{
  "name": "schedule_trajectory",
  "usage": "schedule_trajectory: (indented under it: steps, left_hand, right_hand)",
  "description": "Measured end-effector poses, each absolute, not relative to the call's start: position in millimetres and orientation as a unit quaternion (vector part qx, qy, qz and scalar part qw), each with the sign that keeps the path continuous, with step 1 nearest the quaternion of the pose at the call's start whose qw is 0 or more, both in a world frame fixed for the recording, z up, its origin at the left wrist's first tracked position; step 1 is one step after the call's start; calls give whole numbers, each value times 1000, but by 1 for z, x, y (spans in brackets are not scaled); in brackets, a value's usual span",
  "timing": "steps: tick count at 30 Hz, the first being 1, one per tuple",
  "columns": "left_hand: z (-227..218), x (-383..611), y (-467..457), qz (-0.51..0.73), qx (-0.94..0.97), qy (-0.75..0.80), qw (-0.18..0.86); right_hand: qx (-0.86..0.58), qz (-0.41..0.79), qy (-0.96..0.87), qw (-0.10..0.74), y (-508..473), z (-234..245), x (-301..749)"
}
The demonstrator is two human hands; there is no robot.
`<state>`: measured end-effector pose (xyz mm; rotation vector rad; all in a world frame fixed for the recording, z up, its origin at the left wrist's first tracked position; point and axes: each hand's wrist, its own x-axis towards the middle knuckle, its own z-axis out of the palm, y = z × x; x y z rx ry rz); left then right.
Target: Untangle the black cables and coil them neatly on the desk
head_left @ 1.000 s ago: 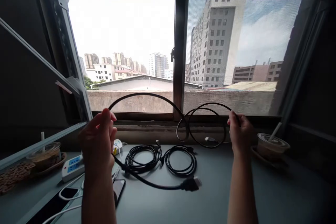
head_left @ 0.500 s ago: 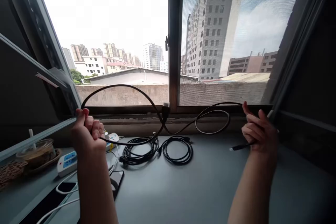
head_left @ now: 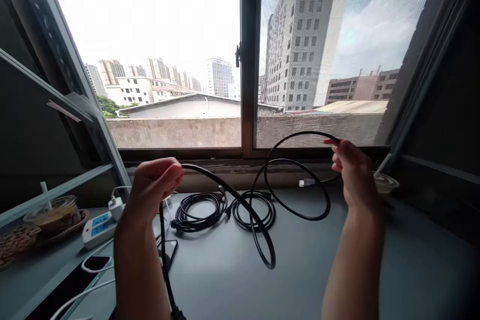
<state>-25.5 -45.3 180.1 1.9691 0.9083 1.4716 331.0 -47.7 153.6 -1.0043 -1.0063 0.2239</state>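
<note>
A black cable hangs in loose loops between my two raised hands. My left hand is closed around it, thumb and fingers pinched together at the top. From there one length drops along my left forearm to a dark plug at the bottom edge. My right hand is closed on the cable at the right, above the desk. A connector with a pale tip sticks out leftward near that hand. Behind the held cable, two coiled black cables lie side by side on the grey desk.
At the left are a white power strip with blue sockets, a white charger, white cords, a phone-like dark device and a lidded cup. Another cup stands behind my right hand. A window rises behind the desk.
My left hand has moved right and turned over; my right hand has turned and shifted slightly left. The cable's loops have changed shape, and one plug now hangs low at the left.
</note>
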Motion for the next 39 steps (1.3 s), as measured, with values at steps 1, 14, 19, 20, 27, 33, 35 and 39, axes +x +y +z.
schedule_trajectory:
  steps: [1, 14, 19, 20, 27, 33, 35, 39]
  left_hand:
    - [181, -21, -47, 544, 734, 318, 255]
    - [190, 30, -54, 344, 800, 359, 336]
    - [189, 29, -54, 180, 842, 318, 397]
    - [189, 30, -53, 164, 844, 309, 407]
    - [186, 43, -53, 176, 857, 256, 411]
    - [192, 24, -61, 402, 793, 340, 306]
    - [191, 19, -58, 495, 743, 383, 238]
    - [188, 23, -51, 575, 671, 443, 150]
  right_hand:
    - [-452, 96, -471, 751, -47, 155, 326]
    - [-321, 197, -502, 779, -56, 176, 260]
    - [-229, 273, -492, 794, -50, 177, 261]
    - [-214, 287, -491, 794, -49, 177, 263]
    - [-154, 354, -465, 797, -52, 179, 266]
    - [-117, 345, -441, 820, -59, 176, 290]
    - [-120, 326, -442, 827, -59, 173, 301]
    - [-166, 273, -471, 822, -55, 166, 312]
